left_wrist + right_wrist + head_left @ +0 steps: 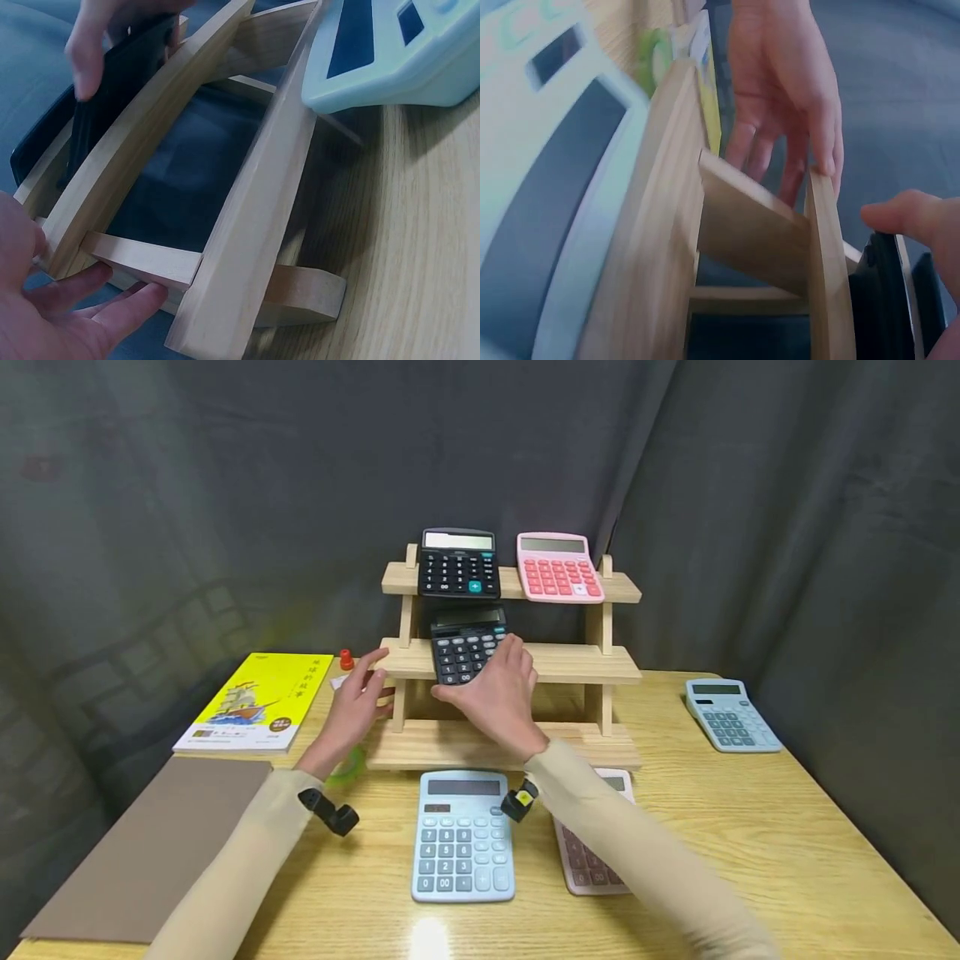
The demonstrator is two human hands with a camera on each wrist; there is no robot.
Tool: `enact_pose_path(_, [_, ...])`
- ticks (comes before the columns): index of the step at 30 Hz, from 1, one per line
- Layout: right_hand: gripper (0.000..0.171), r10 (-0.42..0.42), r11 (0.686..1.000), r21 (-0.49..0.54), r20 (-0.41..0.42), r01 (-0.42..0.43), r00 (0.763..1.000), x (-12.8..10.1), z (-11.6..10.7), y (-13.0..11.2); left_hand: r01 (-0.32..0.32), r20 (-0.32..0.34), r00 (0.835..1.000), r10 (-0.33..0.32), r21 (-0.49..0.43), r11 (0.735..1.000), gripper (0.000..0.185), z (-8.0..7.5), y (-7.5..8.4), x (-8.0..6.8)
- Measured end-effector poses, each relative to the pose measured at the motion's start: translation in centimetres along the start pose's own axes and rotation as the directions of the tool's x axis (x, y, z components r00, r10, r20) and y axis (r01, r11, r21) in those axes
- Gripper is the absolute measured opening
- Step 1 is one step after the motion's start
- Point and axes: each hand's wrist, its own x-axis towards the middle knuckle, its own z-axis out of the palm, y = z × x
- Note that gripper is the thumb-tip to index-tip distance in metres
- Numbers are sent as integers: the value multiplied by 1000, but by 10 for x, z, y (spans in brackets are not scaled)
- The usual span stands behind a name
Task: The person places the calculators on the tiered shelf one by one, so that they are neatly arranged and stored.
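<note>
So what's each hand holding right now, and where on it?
Right hand grips the black calculator by its lower end; left hand rests on the wooden rack's left end.

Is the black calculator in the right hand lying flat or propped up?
Propped up: black calculator leans keys-forward on the rack's middle shelf, right hand gripping it.

Pink calculator [592, 860] half hidden under right sleeve; keys illegible.

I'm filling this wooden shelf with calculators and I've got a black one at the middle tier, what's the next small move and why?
Probably lower the black calculator until it leans settled on the middle tier, then let go. The right hand grips its lower end, so it looks not yet released, while the left hand steadies the rack's left end with straight fingers. The top tier already carries two.
</note>
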Motion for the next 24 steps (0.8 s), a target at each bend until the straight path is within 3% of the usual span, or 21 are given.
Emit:
enact_pose_path(6, [142,27,1000,-10,-27,-28,999,2,18,-17,-13,-14,1000,13,28,1000,51,-2,-9,3])
enact_pose_path(14, [145,4,999,-43,-75,-8,997,3,32,-26,-24,-24,999,26,73,997,52,-2,-10,3])
enact_pose_path(24, [150,5,1000,-9,-26,-5,1000,-2,20,-23,-33,-19,999,34,69,997,51,0,-8,2])
